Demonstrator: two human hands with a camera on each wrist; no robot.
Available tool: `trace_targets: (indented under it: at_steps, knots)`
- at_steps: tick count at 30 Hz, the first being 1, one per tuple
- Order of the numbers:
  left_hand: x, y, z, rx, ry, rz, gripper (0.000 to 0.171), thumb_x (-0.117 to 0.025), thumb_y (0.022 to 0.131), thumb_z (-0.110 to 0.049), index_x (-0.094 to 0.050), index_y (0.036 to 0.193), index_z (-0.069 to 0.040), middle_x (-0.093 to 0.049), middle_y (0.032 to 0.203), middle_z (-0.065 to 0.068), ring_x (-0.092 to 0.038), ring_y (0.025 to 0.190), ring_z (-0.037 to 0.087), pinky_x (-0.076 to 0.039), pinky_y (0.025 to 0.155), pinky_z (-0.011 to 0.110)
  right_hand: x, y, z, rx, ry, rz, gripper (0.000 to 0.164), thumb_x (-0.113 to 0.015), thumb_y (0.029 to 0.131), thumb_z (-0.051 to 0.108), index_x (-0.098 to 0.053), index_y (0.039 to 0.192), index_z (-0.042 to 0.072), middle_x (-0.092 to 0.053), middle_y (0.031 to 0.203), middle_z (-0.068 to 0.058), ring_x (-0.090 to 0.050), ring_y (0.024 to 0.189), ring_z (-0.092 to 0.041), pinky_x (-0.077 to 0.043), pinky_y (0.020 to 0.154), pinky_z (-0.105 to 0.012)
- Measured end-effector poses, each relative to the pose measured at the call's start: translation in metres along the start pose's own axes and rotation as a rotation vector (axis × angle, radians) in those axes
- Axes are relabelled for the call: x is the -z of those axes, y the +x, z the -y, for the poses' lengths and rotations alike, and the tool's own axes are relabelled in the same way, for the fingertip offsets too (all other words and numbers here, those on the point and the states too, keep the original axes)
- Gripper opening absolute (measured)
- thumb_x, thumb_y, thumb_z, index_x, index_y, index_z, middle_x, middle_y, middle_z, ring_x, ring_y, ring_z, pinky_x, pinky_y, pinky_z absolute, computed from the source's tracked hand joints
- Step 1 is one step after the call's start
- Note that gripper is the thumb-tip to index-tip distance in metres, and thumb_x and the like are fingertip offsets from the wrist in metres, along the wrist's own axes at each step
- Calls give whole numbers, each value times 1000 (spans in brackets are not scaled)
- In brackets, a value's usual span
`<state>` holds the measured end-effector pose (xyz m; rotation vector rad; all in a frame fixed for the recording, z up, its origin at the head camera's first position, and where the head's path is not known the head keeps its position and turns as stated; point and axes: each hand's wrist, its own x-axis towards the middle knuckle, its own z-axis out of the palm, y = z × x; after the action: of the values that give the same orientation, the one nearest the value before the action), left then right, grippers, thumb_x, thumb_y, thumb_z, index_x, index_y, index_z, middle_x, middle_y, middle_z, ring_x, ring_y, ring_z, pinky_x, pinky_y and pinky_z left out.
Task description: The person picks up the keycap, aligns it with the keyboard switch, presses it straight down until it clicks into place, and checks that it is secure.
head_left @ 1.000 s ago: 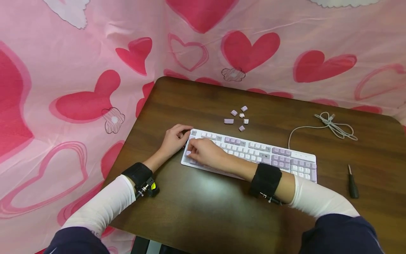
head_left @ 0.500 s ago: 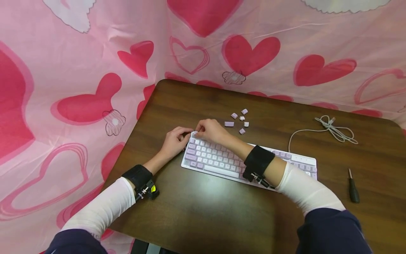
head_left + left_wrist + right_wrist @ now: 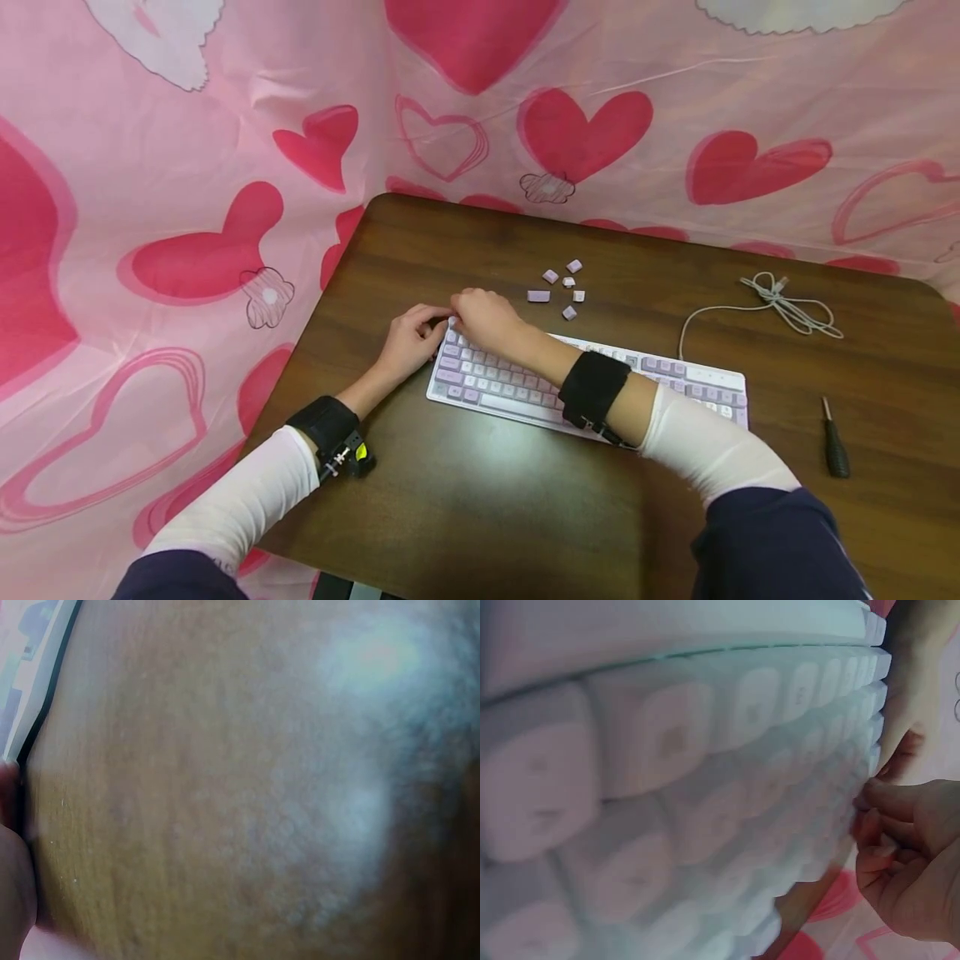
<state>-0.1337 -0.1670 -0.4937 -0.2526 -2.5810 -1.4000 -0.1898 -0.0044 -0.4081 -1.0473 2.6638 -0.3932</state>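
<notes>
A white keyboard (image 3: pixel 517 388) with white and lilac keycaps lies slantwise on the brown table (image 3: pixel 480 500). My left hand (image 3: pixel 408 340) grips its upper left corner, thumb along the left side and index finger at the back edge. My right hand (image 3: pixel 487 321) reaches across the keys to this same corner, its curled fingers pinching a keycap there; the hand mostly hides the cap in the head view. In the right wrist view, the right hand's (image 3: pixel 922 855) thumb and index tip meet at the far end of the key rows, beside the left hand (image 3: pixel 907 690).
Behind the keyboard lie several loose keycaps, among them a long lilac one (image 3: pixel 538 296). A coiled white cable (image 3: pixel 795 312) rests at the back right. Farther forward is a dark-handled screwdriver (image 3: pixel 834 446). A pink heart-patterned cloth (image 3: pixel 450 92) hangs behind the table.
My right hand has moved from over the keyboard's left-hand keys up and back to its upper left corner, uncovering the lower rows. The left hand has stayed at the corner.
</notes>
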Motion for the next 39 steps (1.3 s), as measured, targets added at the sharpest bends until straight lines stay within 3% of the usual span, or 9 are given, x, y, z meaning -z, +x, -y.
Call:
trace_targets:
  at_steps: [4, 11, 16, 25, 29, 33, 36, 39]
  knots:
    - [0, 2, 3, -21, 8, -12, 19, -62, 89, -13, -70, 106, -11, -61, 94, 1, -51, 56, 9, -41, 49, 20, 1, 1, 9, -41, -36, -11, 7, -63, 88, 14, -68, 90, 10, -63, 89, -5, -62, 82, -22, -52, 65, -41]
    - [5, 5, 8, -49, 10, -30, 16, -63, 88, -11, -69, 102, -7, -61, 92, 3, -52, 57, 9, -43, 49, 20, 1, 8, 25, -50, -101, 5, 17, -52, 91, 5, -68, 94, 8, -65, 95, -8, -63, 89, -25, -54, 67, -41]
    - [10, 6, 13, -46, 34, -31, 16, -63, 87, -10, -68, 102, -6, -61, 90, 4, -52, 61, 10, -43, 52, 20, 1, 16, 34, -68, -113, 3, 15, -52, 92, 7, -67, 93, 10, -65, 96, -6, -63, 90, -24, -54, 68, -40]
    - [24, 10, 23, -31, 15, -26, 17, -63, 86, -8, -68, 102, -6, -60, 88, 5, -52, 54, 12, -44, 45, 20, -3, 32, 41, -61, -90, 13, 15, -52, 92, 7, -66, 93, 11, -65, 94, -4, -62, 87, -20, -53, 67, -37]
    - [29, 8, 28, -27, -4, -24, 18, -63, 88, -13, -69, 105, -9, -61, 92, 4, -52, 52, 10, -45, 43, 22, -2, 36, 40, -82, -46, 33, 13, -54, 92, 8, -65, 97, 9, -64, 97, -5, -62, 91, -21, -52, 70, -35]
    - [37, 2, 33, 4, -36, -34, 19, -62, 89, -13, -70, 106, -11, -61, 91, 3, -53, 49, 10, -46, 41, 22, -3, 34, 35, -37, -39, 36, 14, -57, 92, 15, -65, 102, 10, -63, 101, -5, -61, 95, -21, -51, 74, -35]
    - [43, -1, 34, 16, -41, -34, 20, -63, 89, -13, -70, 108, -12, -63, 93, 3, -55, 49, 11, -46, 40, 23, 5, 20, 20, 10, -17, -13, 13, -59, 92, 20, -65, 97, 11, -62, 96, -4, -61, 90, -19, -50, 73, -34]
    - [49, -1, 34, 21, -21, -20, 22, -63, 90, -15, -69, 111, -14, -62, 94, 1, -54, 50, 11, -46, 41, 22, 19, -4, -10, 21, 50, -80, 11, -59, 91, 21, -66, 91, 12, -63, 88, -1, -59, 81, -16, -48, 71, -32]
